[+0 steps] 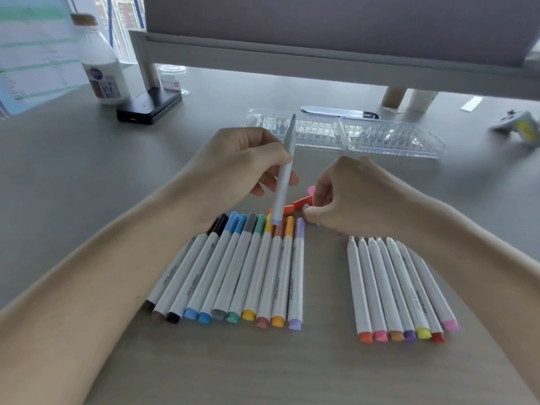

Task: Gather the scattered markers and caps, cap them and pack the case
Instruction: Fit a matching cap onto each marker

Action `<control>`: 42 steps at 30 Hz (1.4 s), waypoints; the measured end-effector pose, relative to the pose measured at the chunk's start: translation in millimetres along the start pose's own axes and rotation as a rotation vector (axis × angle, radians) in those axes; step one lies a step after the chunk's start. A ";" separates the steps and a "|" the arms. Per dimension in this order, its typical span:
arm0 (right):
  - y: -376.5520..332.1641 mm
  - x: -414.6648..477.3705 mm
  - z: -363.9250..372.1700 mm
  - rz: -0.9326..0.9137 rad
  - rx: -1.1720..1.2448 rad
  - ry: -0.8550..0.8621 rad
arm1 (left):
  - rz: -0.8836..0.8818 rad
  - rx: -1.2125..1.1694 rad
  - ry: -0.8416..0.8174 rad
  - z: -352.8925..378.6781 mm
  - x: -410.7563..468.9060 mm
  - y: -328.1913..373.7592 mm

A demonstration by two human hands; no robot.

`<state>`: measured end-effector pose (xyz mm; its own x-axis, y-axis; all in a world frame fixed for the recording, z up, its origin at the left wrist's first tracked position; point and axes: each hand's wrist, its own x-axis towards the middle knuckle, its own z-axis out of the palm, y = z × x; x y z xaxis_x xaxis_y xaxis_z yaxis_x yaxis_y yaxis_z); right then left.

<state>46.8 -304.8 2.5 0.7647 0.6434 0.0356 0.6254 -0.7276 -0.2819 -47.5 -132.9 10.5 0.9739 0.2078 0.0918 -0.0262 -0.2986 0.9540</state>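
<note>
Your left hand (242, 165) holds a marker (283, 176) by its middle, above the capped markers (254, 267), and your right hand (344, 197) pinches a small cap (306, 208). Both look light, hard and slippery, so grip near the tip and push straight.

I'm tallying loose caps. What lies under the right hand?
Poking out beside the right hand: a red cap, an orange cap and a pink cap; its fingers seem to pinch a pale cap. Anything further under the palm is covered.
</note>
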 end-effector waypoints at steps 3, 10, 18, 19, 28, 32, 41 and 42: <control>3.7 -1.6 -0.5 -0.016 -0.016 0.000 | 0.008 0.027 0.027 -0.5 0.6 -1.0; 15.9 -19.4 -11.6 -0.089 0.074 0.019 | 0.095 0.196 0.124 0.8 1.7 -9.8; 38.1 -48.1 -2.5 -0.130 0.298 0.195 | 0.315 0.529 0.137 0.4 -4.7 -14.4; 38.7 -48.8 -2.5 -0.142 0.316 0.227 | 0.317 0.521 0.109 1.3 -5.4 -13.7; 41.6 -49.7 1.7 -0.196 0.385 0.269 | 0.312 0.527 0.032 5.6 -7.5 -14.9; 39.2 -50.0 2.2 -0.223 0.409 0.258 | 0.312 0.559 0.012 8.5 -8.5 -14.5; 44.5 -47.3 7.2 -0.232 0.611 0.275 | 0.366 0.498 -0.015 17.4 -12.0 -13.2; 44.8 -46.9 7.1 -0.237 0.639 0.278 | 0.368 0.489 -0.014 17.3 -11.9 -13.2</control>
<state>37.9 -365.9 -18.6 0.6848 0.6200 0.3829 0.6310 -0.2416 -0.7372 -54.8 -147.6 -8.1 0.9235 -0.0018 0.3836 -0.2583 -0.7424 0.6182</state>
